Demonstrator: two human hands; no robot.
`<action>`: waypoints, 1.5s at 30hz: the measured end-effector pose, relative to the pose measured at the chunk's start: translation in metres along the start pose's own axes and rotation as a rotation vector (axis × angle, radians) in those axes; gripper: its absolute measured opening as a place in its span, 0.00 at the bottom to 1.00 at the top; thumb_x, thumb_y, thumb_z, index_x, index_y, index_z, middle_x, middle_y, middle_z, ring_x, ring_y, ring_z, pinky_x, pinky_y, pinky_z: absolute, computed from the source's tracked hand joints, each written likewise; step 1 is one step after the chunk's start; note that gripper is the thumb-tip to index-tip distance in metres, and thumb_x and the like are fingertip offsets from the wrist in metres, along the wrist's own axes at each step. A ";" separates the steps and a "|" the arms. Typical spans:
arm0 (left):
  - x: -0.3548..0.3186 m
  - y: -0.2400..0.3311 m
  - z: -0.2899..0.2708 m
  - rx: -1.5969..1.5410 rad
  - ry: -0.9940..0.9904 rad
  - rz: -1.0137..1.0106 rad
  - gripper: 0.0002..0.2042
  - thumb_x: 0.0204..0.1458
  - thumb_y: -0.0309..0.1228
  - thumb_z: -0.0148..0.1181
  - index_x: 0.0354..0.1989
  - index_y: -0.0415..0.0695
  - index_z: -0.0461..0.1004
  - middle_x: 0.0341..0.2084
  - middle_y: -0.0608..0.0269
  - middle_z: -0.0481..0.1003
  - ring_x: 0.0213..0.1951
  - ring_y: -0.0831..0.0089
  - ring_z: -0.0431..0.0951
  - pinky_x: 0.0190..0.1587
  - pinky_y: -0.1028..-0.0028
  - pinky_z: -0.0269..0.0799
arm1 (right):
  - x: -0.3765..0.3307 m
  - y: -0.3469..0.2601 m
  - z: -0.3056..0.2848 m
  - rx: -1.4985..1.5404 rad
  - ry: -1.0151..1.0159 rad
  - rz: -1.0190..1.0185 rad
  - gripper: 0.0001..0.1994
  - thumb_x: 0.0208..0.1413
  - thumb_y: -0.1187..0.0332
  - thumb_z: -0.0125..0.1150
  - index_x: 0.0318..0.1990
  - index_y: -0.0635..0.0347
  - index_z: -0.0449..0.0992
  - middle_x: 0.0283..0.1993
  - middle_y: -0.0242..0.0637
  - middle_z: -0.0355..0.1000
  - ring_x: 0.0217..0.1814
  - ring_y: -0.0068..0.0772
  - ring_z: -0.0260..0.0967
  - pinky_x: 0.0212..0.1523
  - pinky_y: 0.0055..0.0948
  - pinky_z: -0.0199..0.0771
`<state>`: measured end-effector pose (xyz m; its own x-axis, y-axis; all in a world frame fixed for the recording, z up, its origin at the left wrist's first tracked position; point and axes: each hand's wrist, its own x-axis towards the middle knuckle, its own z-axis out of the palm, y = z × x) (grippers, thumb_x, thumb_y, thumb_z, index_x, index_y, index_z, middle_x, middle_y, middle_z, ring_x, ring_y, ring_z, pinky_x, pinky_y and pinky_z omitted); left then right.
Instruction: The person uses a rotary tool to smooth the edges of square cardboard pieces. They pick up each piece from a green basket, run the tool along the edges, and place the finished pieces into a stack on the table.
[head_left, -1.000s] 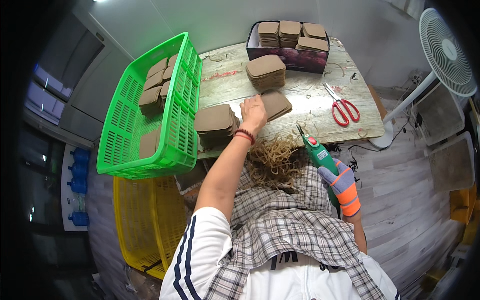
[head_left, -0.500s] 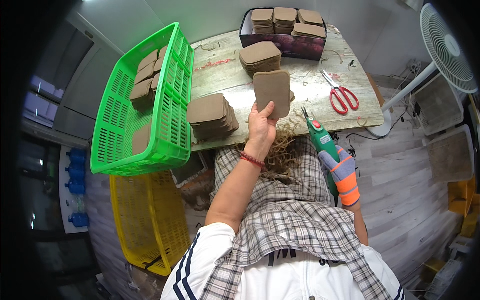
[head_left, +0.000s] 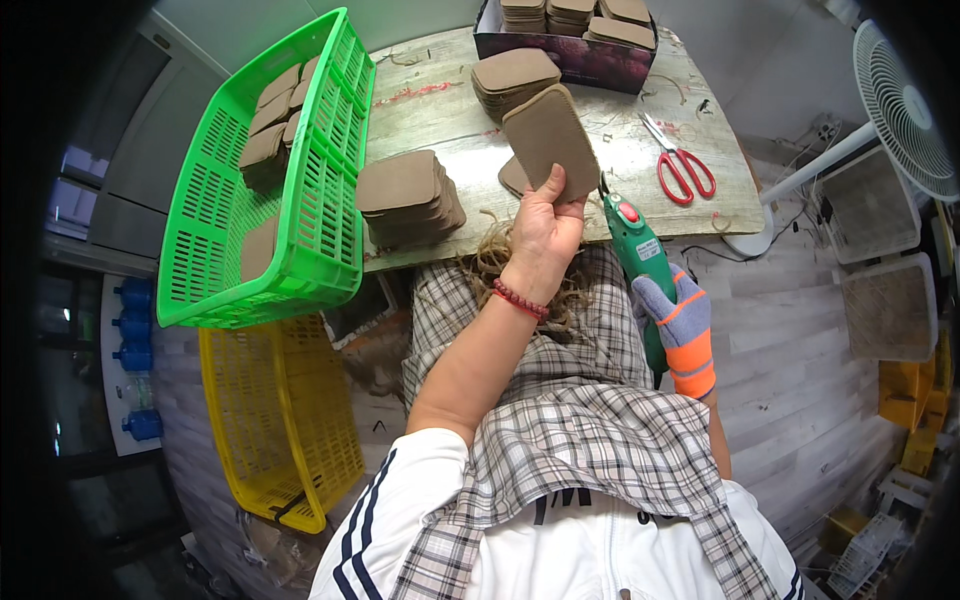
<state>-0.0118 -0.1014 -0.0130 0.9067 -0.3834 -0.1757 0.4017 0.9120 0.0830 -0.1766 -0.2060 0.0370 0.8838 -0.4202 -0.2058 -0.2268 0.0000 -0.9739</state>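
Observation:
Pinched between the thumb and fingers of my left hand (head_left: 547, 240) is a brown rounded rectangular pad (head_left: 550, 140), held tilted above the table's near edge. My right hand (head_left: 682, 330), in a grey and orange glove, is wrapped round a green handheld electric trimmer (head_left: 637, 245) with a red button. The trimmer's narrow tip is at the pad's right edge; whether they touch I cannot tell. Partly behind the held pad, another pad (head_left: 512, 177) lies on the table. Stacks of like pads stand to the left (head_left: 405, 190) and farther back (head_left: 512, 75). Brown trimmings (head_left: 490, 262) lie on my lap.
Red-handled scissors (head_left: 686, 172) lie on the wooden table (head_left: 450, 125) at right. A green crate (head_left: 335, 200) with pads stands at left, above a yellow crate (head_left: 280, 420). A dark box (head_left: 570, 65) of pads sits at the back; a white fan (head_left: 890, 110) stands at far right.
The pad in my left hand has moved right and tilted, its right edge now by the trimmer's tip. The whole view has shifted slightly.

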 end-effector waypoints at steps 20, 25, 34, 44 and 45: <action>-0.040 0.020 -0.033 0.499 -0.069 -0.068 0.13 0.51 0.16 0.54 0.45 0.40 0.70 0.39 0.59 0.76 0.39 0.69 0.77 0.40 0.69 0.77 | -0.002 -0.010 -0.008 0.019 0.010 -0.006 0.10 0.53 0.66 0.60 0.38 0.62 0.74 0.22 0.26 0.68 0.21 0.14 0.61 0.22 0.17 0.60; -0.030 0.069 -0.027 0.803 -0.143 0.010 0.15 0.48 0.14 0.54 0.45 0.37 0.72 0.38 0.61 0.76 0.37 0.74 0.77 0.40 0.75 0.76 | -0.005 -0.013 -0.008 -0.036 -0.084 0.029 0.11 0.51 0.66 0.61 0.39 0.63 0.73 0.23 0.27 0.68 0.21 0.15 0.61 0.23 0.17 0.61; -0.026 0.137 -0.008 1.189 -0.223 -0.177 0.17 0.45 0.11 0.54 0.46 0.33 0.72 0.39 0.59 0.76 0.40 0.75 0.76 0.45 0.77 0.72 | -0.006 0.000 -0.003 -0.099 -0.215 0.053 0.19 0.48 0.63 0.66 0.44 0.65 0.73 0.24 0.27 0.70 0.22 0.12 0.63 0.22 0.15 0.63; -0.053 0.126 -0.020 1.234 -0.133 -0.372 0.13 0.44 0.14 0.57 0.39 0.36 0.75 0.31 0.67 0.76 0.32 0.80 0.75 0.36 0.79 0.71 | -0.004 0.003 0.005 -0.132 -0.215 0.054 0.19 0.48 0.63 0.67 0.43 0.65 0.73 0.24 0.27 0.71 0.22 0.12 0.63 0.22 0.16 0.63; -0.053 0.127 -0.017 1.280 -0.151 -0.374 0.12 0.43 0.14 0.57 0.39 0.36 0.75 0.30 0.67 0.76 0.32 0.81 0.74 0.37 0.80 0.71 | -0.004 0.003 0.005 -0.126 -0.220 0.061 0.19 0.48 0.63 0.67 0.43 0.65 0.73 0.24 0.27 0.71 0.22 0.12 0.63 0.22 0.16 0.63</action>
<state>-0.0109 0.0376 -0.0099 0.6885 -0.6658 -0.2876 0.3885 0.0038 0.9214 -0.1785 -0.2002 0.0344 0.9314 -0.2155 -0.2933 -0.3196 -0.0992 -0.9423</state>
